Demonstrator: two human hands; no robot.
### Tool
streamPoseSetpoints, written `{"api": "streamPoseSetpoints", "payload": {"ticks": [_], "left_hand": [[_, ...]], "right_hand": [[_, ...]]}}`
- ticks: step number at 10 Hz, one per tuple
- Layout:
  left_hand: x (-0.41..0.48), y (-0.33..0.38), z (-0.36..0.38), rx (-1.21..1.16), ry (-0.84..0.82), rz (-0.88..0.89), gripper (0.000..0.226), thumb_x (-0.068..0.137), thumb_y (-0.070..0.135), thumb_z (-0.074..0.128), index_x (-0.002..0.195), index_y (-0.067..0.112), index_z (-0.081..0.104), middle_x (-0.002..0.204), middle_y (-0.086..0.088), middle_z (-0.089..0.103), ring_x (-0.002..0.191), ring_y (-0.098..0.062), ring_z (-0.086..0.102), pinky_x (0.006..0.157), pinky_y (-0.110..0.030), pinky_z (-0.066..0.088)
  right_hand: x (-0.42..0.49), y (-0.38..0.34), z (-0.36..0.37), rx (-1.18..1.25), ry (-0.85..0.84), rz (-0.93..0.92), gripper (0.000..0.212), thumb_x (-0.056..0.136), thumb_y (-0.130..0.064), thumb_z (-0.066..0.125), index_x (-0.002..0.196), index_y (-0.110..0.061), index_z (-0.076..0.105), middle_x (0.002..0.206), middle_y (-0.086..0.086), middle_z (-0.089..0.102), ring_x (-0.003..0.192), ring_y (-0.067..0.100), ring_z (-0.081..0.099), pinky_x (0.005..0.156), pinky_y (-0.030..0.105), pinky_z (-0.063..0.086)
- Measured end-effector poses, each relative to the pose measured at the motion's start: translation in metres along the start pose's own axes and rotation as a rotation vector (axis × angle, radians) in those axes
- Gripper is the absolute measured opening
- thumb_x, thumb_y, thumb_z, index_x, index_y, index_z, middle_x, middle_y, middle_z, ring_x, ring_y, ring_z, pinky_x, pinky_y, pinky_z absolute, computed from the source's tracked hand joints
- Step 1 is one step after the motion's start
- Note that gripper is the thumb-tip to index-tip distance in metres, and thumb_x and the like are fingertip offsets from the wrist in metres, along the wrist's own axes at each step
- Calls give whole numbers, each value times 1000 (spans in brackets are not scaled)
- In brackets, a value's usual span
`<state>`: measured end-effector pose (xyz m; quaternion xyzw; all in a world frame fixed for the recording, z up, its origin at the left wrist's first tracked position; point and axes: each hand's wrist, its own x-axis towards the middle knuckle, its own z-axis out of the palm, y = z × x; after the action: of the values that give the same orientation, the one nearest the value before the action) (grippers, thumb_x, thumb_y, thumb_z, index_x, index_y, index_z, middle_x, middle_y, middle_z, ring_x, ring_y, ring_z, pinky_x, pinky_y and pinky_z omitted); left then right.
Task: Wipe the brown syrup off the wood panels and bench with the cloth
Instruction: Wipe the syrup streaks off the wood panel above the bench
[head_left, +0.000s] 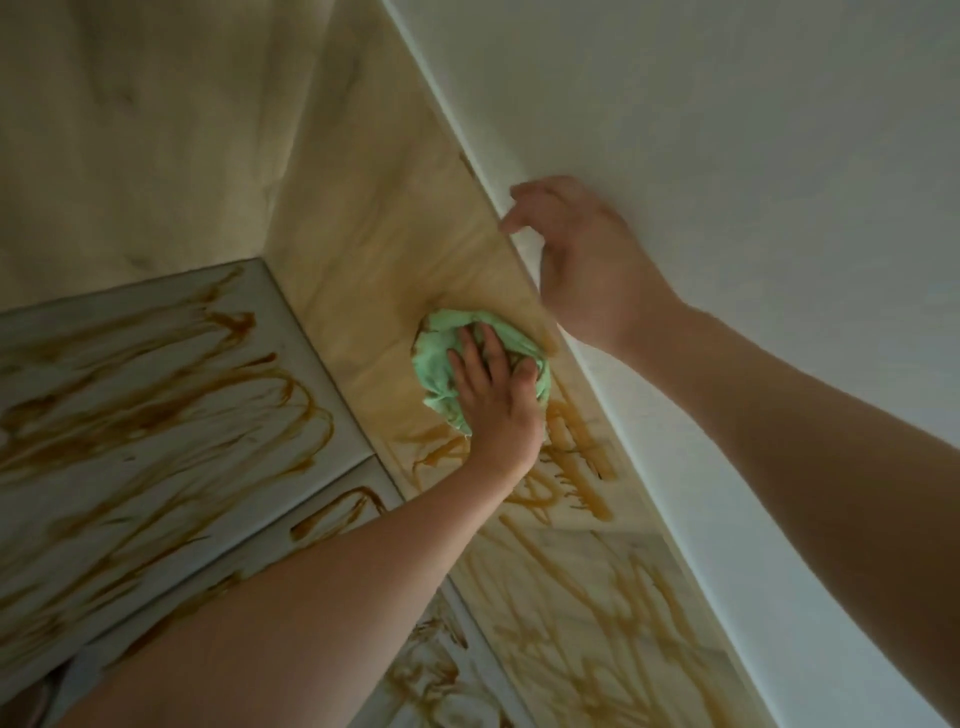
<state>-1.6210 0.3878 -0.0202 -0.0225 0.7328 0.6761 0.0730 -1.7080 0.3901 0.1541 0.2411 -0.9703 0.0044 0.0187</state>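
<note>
Pale grey bench with long loops of brown syrup across its top

We are seeing a plain white wall filling the upper right and slanting down the frame. Soft, dim light is falling on it, greying toward the lower right corner.
</note>
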Motion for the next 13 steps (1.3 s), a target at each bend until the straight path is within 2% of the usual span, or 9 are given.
{"api": "streamPoseSetpoints", "payload": {"ticks": [1,2,4,6,7,8,9,11,13], "left_hand": [[-19,17,27,101,54,160,60,108,52,10,148,16,36,169,-23,-3,157,-45,-8,125,-61,-5],[-35,26,32,19,30,48,83,96,59,9,164,11,10,171,-18,-2,158,-34,-7,128,-48,-5],[-34,-1,32,-141,158,-159,73,98,48,8,163,16,6,170,-21,2,158,-35,0,128,-55,4],[-41,-14,64,-28,72,31,65,107,45,14,161,10,24,171,-21,0,158,-39,-10,126,-58,-4],[-28,-26,46,-103,160,2,44,101,38,14,144,29,20,168,-26,8,157,-40,-1,126,-59,-1],[-8,-58,34,-192,171,-137,57,95,41,4,152,34,11,168,-26,1,157,-40,-7,127,-57,-5],[5,-101,42,-214,195,-309,82,92,53,0,165,14,6,173,-11,-2,160,-25,-5,129,-39,-3],[35,-195,57,-778,379,-607,91,84,73,29,164,31,20,169,1,24,151,-21,31,125,-45,27],[54,-295,72,-934,336,-851,102,75,95,31,159,38,33,158,3,45,135,-19,51,108,-34,45]], "right_hand": [[-44,-5,-18,85,113,49,54,73,6,28,108,-1,69,108,16,65,93,31,65,80,49,55],[-87,-10,-23,57,33,0,43,78,3,35,104,-4,69,101,12,61,85,28,62,71,46,54],[-135,-4,-9,-25,-114,38,52,77,-1,27,107,-8,69,107,9,61,92,27,60,69,37,53],[-127,7,8,-160,-90,16,23,85,7,63,105,-3,68,126,19,61,112,38,60,86,44,55],[-114,10,26,-248,-160,-85,32,96,-9,38,106,-1,67,142,27,54,134,46,50,101,53,53],[-102,13,49,-377,-207,-148,46,103,-14,25,115,-2,68,157,25,41,153,47,25,116,54,42],[-100,17,71,-525,-131,-197,45,112,-16,26,123,-7,68,161,20,39,154,48,22,123,49,30],[-101,23,78,-617,-71,-242,42,114,-11,31,120,-7,72,154,17,51,152,51,23,128,50,19],[-101,27,79,-619,-76,-259,42,113,-11,32,121,-9,73,157,16,48,152,52,20,128,48,12]]}}
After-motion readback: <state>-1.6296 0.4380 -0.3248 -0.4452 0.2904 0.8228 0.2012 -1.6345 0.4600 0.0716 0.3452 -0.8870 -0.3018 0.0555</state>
